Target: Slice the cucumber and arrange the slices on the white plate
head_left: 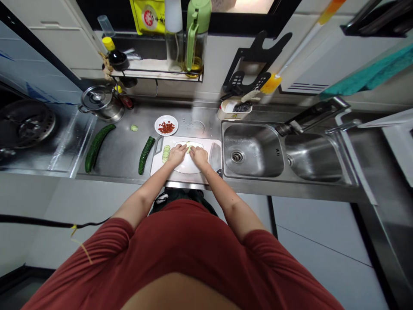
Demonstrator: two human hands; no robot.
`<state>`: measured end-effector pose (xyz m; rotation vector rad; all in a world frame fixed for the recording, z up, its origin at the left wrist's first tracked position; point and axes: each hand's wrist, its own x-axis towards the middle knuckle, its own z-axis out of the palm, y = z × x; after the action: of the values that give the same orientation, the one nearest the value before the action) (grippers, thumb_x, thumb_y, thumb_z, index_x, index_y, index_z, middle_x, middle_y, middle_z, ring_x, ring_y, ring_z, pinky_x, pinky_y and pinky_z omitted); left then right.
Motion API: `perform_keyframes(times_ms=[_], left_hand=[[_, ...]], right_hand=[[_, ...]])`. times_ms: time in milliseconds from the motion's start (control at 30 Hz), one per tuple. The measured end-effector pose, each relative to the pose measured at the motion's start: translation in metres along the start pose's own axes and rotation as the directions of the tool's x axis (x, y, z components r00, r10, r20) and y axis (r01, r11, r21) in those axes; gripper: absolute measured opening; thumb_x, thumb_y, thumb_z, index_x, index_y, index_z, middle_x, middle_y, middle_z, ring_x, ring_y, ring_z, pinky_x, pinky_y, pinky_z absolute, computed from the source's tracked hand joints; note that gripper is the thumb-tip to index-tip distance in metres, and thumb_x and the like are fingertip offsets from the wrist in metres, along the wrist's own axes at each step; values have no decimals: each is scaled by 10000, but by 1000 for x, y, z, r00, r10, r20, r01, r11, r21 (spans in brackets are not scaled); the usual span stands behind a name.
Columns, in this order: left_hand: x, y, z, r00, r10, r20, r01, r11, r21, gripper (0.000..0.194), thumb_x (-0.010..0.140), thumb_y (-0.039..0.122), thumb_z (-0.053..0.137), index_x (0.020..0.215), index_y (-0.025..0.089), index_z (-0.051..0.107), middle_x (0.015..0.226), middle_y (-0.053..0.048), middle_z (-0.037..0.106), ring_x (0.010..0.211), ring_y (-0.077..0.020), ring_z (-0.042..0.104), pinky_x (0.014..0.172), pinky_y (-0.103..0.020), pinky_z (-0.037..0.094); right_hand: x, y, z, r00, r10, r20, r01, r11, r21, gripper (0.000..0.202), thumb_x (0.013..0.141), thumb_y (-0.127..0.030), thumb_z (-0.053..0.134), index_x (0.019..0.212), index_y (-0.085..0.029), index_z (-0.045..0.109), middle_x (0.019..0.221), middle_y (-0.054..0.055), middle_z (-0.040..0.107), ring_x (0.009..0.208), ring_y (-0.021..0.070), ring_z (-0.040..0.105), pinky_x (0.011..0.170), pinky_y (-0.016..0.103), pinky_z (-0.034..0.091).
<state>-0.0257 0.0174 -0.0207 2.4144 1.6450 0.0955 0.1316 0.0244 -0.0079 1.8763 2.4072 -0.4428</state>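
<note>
My left hand (177, 155) and my right hand (198, 156) meet over a white plate (187, 168) on the white cutting board (156, 165). Pale green cucumber slices (189, 148) show between the fingertips, and both hands look closed on them. Fingers hide part of these slices. Left of the plate, more slices (165, 153) lie in an overlapping row on the board. A knife (215, 156) rests flat along the board's right side. Beside the board's left edge lies a cut cucumber (146, 155); farther left is a longer cucumber (98, 145).
A small white dish (156, 126) of red chili pieces stands behind the board. The cucumber end (134, 128) lies on the steel counter. A lidded pot (108, 105) is at back left, a double sink (254, 168) at right. Bottles fill the wall rack (148, 74).
</note>
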Motion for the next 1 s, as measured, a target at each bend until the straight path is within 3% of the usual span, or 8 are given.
perform_keyframes(times_ms=[567,1000], left_hand=[[2,3,-2,1000,-1,27,0,1000,19,395,949,212,384,1310,250,539,1442,-63,466,1225,-245,409,921,-397,450],[6,10,-6,1000,-7,13,6,999,52,354,936,207,390,1216,235,604,1321,-81,544,1214,-242,410,911,-368,437]], right_hand=[[-1,-3,-1,1000,15,6,-15,1000,-17,369,1013,-378,316,1259,-227,547,1158,110,623,1059,231,559,863,316,404],[-1,-5,-3,1000,21,13,-21,1000,-6,367,1015,-364,311,1268,-227,539,1162,113,621,1066,230,556,864,319,402]])
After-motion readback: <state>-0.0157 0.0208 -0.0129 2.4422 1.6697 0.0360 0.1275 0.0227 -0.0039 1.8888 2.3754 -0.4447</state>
